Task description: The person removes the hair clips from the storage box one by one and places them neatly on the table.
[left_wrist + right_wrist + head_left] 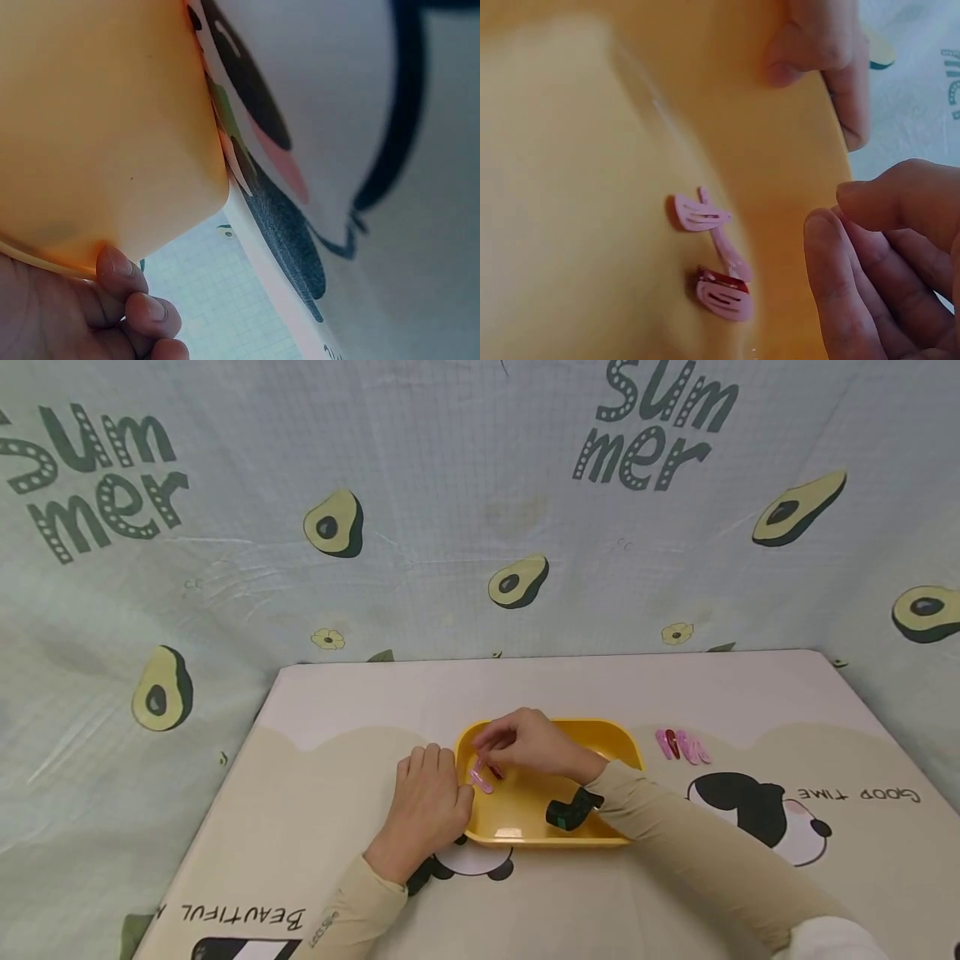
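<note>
My left hand (429, 800) grips the left rim of a yellow tray (517, 822), thumb inside and fingers outside. Over the tray's left end hovers my right hand (536, 747). In the right wrist view its thumb and index fingertip (821, 225) come close together, with nothing showing between them. Below it, on the tray floor near the wall, lies a small cluster of snap hair clips: a pink hair clip (697, 215) across another pink one, and a red hair clip (727, 280) partly covered by a further pink hair clip (724, 301).
Right of the tray, a row of several pink and dark red hair clips (683, 746) lies on the patterned tablecloth (360, 693). Behind the table hangs a pale cloth (420, 527) printed with avocados. Black wrist straps (573, 810) sit on both arms.
</note>
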Demonstrator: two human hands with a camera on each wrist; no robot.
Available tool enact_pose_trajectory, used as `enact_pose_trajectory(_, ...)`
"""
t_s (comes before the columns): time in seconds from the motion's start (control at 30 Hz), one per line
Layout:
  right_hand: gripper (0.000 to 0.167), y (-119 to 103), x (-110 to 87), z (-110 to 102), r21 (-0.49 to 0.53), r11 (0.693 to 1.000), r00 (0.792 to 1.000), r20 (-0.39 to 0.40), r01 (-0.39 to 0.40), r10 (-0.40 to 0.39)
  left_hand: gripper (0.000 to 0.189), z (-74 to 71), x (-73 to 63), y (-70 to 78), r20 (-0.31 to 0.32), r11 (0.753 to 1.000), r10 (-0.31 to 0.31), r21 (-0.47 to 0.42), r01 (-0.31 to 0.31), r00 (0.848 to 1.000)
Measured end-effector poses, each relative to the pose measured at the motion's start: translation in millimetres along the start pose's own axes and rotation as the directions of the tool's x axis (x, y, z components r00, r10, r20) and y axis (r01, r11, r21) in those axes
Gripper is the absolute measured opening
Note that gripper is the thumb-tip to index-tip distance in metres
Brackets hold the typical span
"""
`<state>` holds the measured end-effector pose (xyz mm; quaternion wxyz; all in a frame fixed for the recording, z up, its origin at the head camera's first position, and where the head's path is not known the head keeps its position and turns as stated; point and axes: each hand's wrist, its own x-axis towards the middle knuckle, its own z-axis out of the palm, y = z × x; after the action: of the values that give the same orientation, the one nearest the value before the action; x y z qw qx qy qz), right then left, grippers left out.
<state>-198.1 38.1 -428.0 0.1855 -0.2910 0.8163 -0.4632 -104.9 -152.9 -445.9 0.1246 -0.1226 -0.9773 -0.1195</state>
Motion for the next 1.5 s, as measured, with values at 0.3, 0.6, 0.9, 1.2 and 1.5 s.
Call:
enact_pose_trajectory(0.3, 0.02, 3.5, 6.4, 6.2, -0.048, 0.999, 0.999, 0.038, -0.016, 0.017, 0.017, 0.1, 0.1, -0.8, -0.003, 1.0, 0.001, -0.003, -0.001, 1.0)
enact_pose_trajectory(0.6, 0.021, 3.8, 10.5, 10.2, -0.104, 0.995, 0.996, 0.088, -0.007, 0.016, 0.016, 0.3, -0.6, -0.6, -0.01, 1.0, 0.007, -0.001, -0.007, 1.0)
enact_pose_trajectory(0.9, 0.025, 6.5, 10.9, 18.6, -0.163, 0.986, 0.994, 0.11, 0.022, -0.004, 0.016, 0.0, -0.6, -0.5, -0.017, 1.0, 0.009, -0.002, -0.009, 1.0)
enact_pose_trajectory(1.2, 0.025, 5.3, 9.8, 18.5, -0.241, 0.967, 0.989, 0.138, 0.087, -0.054, 0.016, -0.3, -0.4, -0.5, -0.012, 1.0, 0.007, -0.009, -0.007, 1.0)
enact_pose_trajectory(1.5, 0.024, 6.7, 9.9, 20.3, -0.265, 0.96, 0.987, 0.154, 0.092, -0.052, 0.016, 0.2, -0.3, -0.8, -0.006, 1.0, 0.006, -0.007, -0.006, 1.0)
